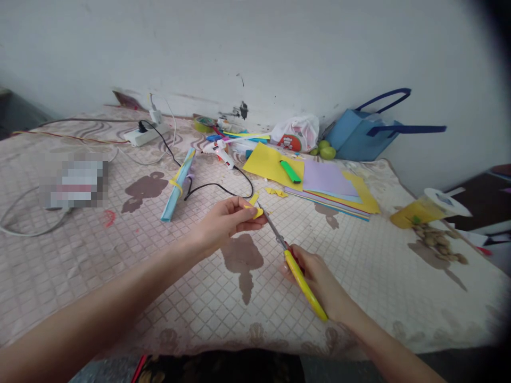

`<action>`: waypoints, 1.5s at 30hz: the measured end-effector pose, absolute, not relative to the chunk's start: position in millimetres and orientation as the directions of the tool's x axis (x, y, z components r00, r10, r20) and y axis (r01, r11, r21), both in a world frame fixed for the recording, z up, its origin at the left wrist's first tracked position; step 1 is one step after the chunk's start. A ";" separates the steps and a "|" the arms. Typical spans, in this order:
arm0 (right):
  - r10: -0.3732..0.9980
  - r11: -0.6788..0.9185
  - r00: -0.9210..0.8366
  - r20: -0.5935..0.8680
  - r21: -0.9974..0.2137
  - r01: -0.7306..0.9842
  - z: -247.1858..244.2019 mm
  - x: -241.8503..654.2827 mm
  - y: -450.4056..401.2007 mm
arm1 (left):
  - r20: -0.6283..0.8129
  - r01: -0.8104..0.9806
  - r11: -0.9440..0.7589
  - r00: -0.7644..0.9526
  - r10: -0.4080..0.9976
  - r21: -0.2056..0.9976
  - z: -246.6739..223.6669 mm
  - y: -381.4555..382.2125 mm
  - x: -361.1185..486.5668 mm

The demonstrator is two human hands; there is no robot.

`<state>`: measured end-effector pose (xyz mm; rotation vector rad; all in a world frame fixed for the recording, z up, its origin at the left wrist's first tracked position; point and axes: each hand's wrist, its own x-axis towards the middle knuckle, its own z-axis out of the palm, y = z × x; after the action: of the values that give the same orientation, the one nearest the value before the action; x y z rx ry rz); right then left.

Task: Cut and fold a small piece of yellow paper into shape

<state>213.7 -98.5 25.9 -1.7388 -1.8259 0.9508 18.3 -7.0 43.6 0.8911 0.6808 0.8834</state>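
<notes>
Between thumb and fingers, my left hand (pixel 235 215) pinches a small yellow paper piece (pixel 255 211) above the middle of the table. My right hand (pixel 313 271) grips a pair of scissors with yellow handles (pixel 303 284), its fingers partly hidden behind them. The blades point up and left, their tips right beside the yellow paper; whether they touch it I cannot tell. Just beyond, yellow paper scraps (pixel 276 192) lie on the cloth. To the left is a rolled light-blue paper (pixel 178 186) with a yellow strip around it.
Behind my hands lie a white glue gun (pixel 223 154) with a black cord, a green cutter (pixel 290 172) and stacked coloured paper (pixel 331 178). A power strip (pixel 147 134) stands back left. A blue bag (pixel 359 133), a drink cup (pixel 419 208) and a brown heap (pixel 437 242) are at right.
</notes>
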 end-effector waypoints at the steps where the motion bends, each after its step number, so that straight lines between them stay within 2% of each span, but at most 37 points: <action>1: 0.983 -0.025 -0.121 -0.141 -0.747 0.665 26.2 213.9 -98.2 | -0.142 -0.352 0.338 0.479 0.866 0.873 43.4 -6.7 18.0; 7: 0.968 -0.032 -0.182 -0.171 -0.808 0.588 25.9 216.6 -97.3 | -0.171 -0.310 0.356 0.492 0.853 0.882 43.3 -4.6 16.6; 17: 0.971 -0.031 -0.162 -0.175 -0.768 0.639 30.7 215.6 -97.9 | -0.161 -0.298 0.349 0.510 0.845 0.888 41.8 -3.0 15.3; 36: 0.960 -0.061 -0.176 -0.216 -0.781 0.622 22.1 223.9 -96.5 | -0.181 -0.216 0.404 0.644 0.743 0.889 31.5 14.1 6.7; 45: 0.945 -0.002 -0.251 -0.209 -0.773 0.635 28.1 226.5 -93.9 | -0.177 -0.237 0.412 0.641 0.747 0.880 30.8 13.9 8.0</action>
<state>226.5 -93.9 28.1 -1.6313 -1.9086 1.1357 8.0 13.9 30.8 0.9554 0.6186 0.6705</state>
